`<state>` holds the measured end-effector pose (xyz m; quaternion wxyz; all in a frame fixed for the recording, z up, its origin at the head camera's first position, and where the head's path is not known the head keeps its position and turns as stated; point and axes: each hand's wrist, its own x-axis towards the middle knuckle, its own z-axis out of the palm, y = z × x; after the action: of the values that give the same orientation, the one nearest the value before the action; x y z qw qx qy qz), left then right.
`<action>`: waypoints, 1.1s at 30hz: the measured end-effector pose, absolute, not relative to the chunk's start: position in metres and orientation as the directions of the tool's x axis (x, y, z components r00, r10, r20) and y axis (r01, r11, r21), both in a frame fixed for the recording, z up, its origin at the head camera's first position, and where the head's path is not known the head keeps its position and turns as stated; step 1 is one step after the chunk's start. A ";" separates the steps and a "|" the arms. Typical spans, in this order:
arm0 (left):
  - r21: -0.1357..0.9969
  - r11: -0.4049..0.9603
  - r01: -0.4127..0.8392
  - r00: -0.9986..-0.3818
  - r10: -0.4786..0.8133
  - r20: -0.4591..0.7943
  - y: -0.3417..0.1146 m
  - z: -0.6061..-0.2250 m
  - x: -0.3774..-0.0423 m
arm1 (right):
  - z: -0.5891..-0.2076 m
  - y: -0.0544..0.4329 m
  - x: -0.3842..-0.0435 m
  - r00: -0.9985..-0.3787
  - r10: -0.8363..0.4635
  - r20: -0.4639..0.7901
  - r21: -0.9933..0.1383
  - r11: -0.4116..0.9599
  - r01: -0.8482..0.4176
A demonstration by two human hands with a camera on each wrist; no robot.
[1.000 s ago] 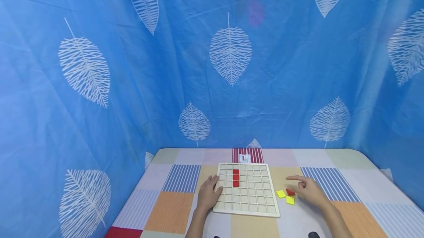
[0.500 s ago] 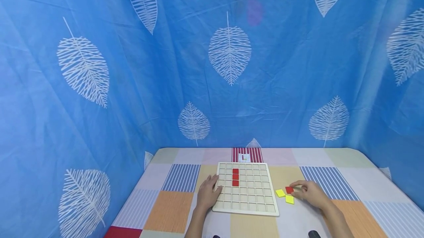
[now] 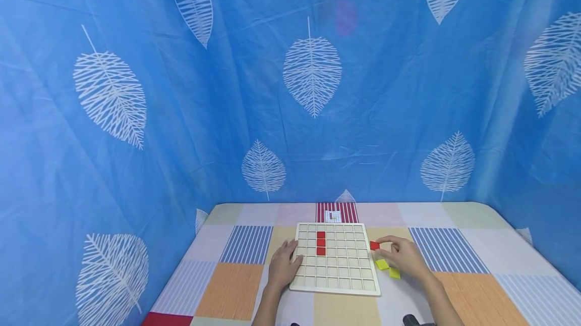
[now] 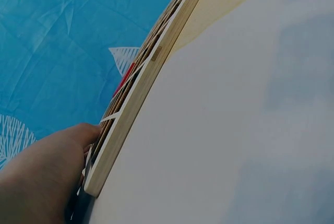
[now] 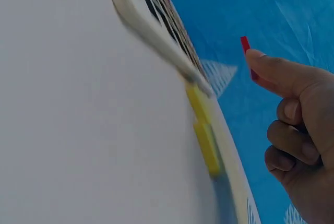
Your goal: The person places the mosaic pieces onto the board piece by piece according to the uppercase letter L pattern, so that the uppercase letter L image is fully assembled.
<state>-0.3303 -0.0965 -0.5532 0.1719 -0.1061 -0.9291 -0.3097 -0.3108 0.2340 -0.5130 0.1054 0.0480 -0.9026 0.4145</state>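
Tile [image 3: 374,246], red, right hand [image 3: 403,255] pinching, lower fingers [image 5: 288,136] curled

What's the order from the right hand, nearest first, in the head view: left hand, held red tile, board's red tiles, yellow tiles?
1. Held red tile, in the right hand.
2. Yellow tiles, right of the board.
3. Board's red tiles, leftward.
4. Left hand, board's left edge.
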 end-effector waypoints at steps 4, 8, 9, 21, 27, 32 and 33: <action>0.548 0.783 0.294 -0.925 0.090 0.368 -0.096 -0.553 -0.331 | -0.507 0.207 -0.313 -0.964 -0.047 0.263 -0.739 0.632 -0.233; 0.554 0.780 0.291 -0.929 0.092 0.358 -0.096 -0.552 -0.331 | -0.504 0.182 -0.315 -0.960 -0.076 0.270 -0.739 0.622 -0.258; 0.554 0.780 0.292 -0.929 0.093 0.358 -0.096 -0.553 -0.331 | -0.504 0.176 -0.316 -0.959 -0.081 0.271 -0.738 0.622 -0.261; 0.547 0.781 0.302 -0.925 0.100 0.367 -0.097 -0.553 -0.331 | -0.521 0.126 -0.317 -0.924 -0.252 0.289 -0.649 0.658 -0.382; 0.547 0.784 0.295 -0.928 0.098 0.361 -0.097 -0.554 -0.331 | -0.524 0.117 -0.320 -0.918 -0.280 0.279 -0.602 0.694 -0.395; 0.550 0.782 0.294 -0.928 0.097 0.360 -0.097 -0.553 -0.331 | -0.525 0.112 -0.323 -0.914 -0.290 0.282 -0.558 0.725 -0.403; 0.550 0.781 0.296 -0.928 0.097 0.361 -0.096 -0.553 -0.331 | -0.526 0.111 -0.324 -0.914 -0.292 0.283 -0.554 0.728 -0.404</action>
<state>-0.3309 -0.0965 -0.5525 0.1583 -0.1057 -0.9302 -0.3137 -0.3235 0.1111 -0.5255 0.0885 0.1880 -0.9252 0.3176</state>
